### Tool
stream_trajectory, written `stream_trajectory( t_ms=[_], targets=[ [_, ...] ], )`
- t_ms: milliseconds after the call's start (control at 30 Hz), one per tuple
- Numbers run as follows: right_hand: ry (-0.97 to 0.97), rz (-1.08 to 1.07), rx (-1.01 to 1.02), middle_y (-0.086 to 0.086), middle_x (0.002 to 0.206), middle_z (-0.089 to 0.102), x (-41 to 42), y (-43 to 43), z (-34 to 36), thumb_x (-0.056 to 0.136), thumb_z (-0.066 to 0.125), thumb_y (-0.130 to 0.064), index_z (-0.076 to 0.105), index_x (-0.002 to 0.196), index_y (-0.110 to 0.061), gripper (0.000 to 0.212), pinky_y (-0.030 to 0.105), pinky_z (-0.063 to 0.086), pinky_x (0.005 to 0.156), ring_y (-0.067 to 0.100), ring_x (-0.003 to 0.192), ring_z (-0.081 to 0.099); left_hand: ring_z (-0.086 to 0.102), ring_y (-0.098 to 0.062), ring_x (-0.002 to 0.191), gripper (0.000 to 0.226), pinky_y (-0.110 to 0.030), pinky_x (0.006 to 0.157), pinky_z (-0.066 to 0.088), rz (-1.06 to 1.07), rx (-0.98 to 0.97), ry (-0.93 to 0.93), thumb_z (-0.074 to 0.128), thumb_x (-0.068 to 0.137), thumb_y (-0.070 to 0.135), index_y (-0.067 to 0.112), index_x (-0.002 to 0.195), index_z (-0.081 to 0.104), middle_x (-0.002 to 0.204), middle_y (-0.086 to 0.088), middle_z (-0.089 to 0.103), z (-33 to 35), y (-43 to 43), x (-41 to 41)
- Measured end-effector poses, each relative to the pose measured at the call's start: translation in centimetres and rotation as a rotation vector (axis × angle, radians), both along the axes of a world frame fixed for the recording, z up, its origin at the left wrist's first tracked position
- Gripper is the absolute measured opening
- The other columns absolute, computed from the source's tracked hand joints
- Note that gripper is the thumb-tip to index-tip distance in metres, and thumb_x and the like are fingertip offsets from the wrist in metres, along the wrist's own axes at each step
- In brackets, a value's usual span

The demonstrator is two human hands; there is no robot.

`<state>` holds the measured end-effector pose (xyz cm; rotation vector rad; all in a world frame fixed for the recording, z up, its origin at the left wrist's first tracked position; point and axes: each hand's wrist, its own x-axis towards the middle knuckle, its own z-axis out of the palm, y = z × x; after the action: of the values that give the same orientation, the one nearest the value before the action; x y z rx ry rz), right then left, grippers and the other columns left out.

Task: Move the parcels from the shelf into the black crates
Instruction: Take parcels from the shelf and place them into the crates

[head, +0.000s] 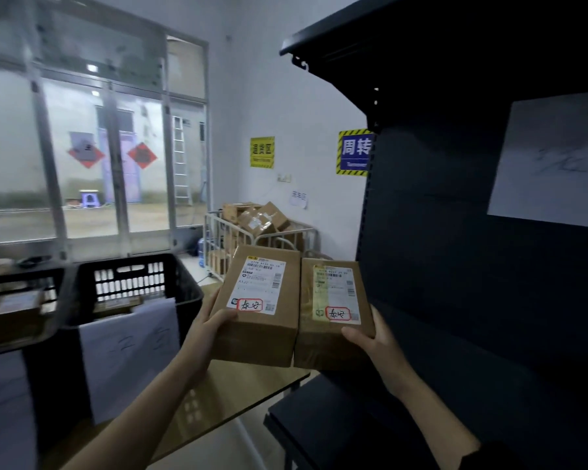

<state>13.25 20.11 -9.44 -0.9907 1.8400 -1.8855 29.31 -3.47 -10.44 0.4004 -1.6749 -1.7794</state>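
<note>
I hold two brown cardboard parcels side by side in the air, each with a white shipping label. My left hand (208, 329) grips the left parcel (260, 330) at its near left corner. My right hand (370, 337) grips the right parcel (323, 344) at its near right corner. The parcels touch along their inner edges. A black crate (184, 283) with a white paper sheet on its front stands to the left on a table and holds cardboard parcels. A second black crate (17, 290) sits further left. The dark shelf unit (455, 232) rises on the right.
A wooden table (238, 391) carries the crates, its edge under the parcels. A white wire cart (231, 232) piled with cardboard boxes stands at the back wall. A low dark shelf board (319, 418) juts out at the bottom right. Glass doors fill the left.
</note>
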Motion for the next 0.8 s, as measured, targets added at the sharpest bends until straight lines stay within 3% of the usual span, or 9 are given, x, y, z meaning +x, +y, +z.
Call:
stream_trajectory(
  t_ms=[133, 333, 600, 700, 800],
  targets=[
    [0.037, 0.124, -0.003, -0.006, 0.117, 0.066, 1.7, -3.8, 0.1, 0.058, 0.077, -0.034, 0.046, 0.129, -0.029, 0.078, 0.025, 0.053, 0.082, 0.007, 0.105, 0.064, 0.059, -0.028, 0.113, 0.063, -0.054, 0.101, 0.042, 0.07, -0.025, 0.027, 0.068, 0.06, 0.046, 0.05, 0.12, 0.05, 0.123, -0.002, 0.062, 0.1, -2.6, 4.3],
    [0.097, 0.229, 0.01, -0.005, 0.116, 0.064, 4.9, -9.8, 0.3, 0.062, 0.077, -0.025, 0.041, 0.13, -0.026, 0.077, 0.026, 0.055, 0.083, 0.011, 0.106, 0.063, 0.062, -0.029, 0.109, 0.103, -0.047, 0.097, 0.047, 0.14, 0.025, 0.055, 0.083, 0.041, 0.039, 0.032, 0.135, 0.041, 0.12, -0.008, 0.063, 0.0, -6.6, 10.4],
    [0.162, 0.262, 0.016, -0.019, 0.116, 0.056, 9.0, -17.5, 0.6, 0.073, 0.078, -0.016, 0.03, 0.132, -0.037, 0.078, 0.017, 0.05, 0.077, 0.0, 0.106, 0.056, 0.065, -0.024, 0.105, 0.118, -0.036, 0.084, 0.052, 0.151, -0.03, 0.009, 0.089, 0.033, 0.044, 0.034, 0.137, 0.035, 0.12, -0.007, 0.064, 0.6, -12.1, 17.5],
    [0.161, 0.291, 0.023, -0.018, 0.113, 0.056, 10.8, -20.4, 1.0, 0.066, 0.08, -0.025, 0.029, 0.126, -0.042, 0.08, 0.013, 0.052, 0.069, 0.0, 0.103, 0.056, 0.065, -0.025, 0.106, 0.118, -0.034, 0.081, 0.052, 0.165, -0.029, 0.0, 0.089, 0.034, 0.043, 0.035, 0.139, 0.033, 0.123, -0.008, 0.061, 0.7, -14.3, 19.5],
    [0.167, 0.319, 0.026, -0.018, 0.114, 0.055, 12.6, -23.4, 1.2, 0.059, 0.076, -0.034, 0.032, 0.118, -0.048, 0.075, 0.018, 0.052, 0.072, 0.004, 0.104, 0.057, 0.065, -0.024, 0.106, 0.122, -0.033, 0.084, 0.051, 0.208, -0.009, 0.021, 0.091, 0.029, 0.044, 0.033, 0.137, 0.035, 0.122, -0.007, 0.062, 0.6, -16.9, 21.5]
  ],
)
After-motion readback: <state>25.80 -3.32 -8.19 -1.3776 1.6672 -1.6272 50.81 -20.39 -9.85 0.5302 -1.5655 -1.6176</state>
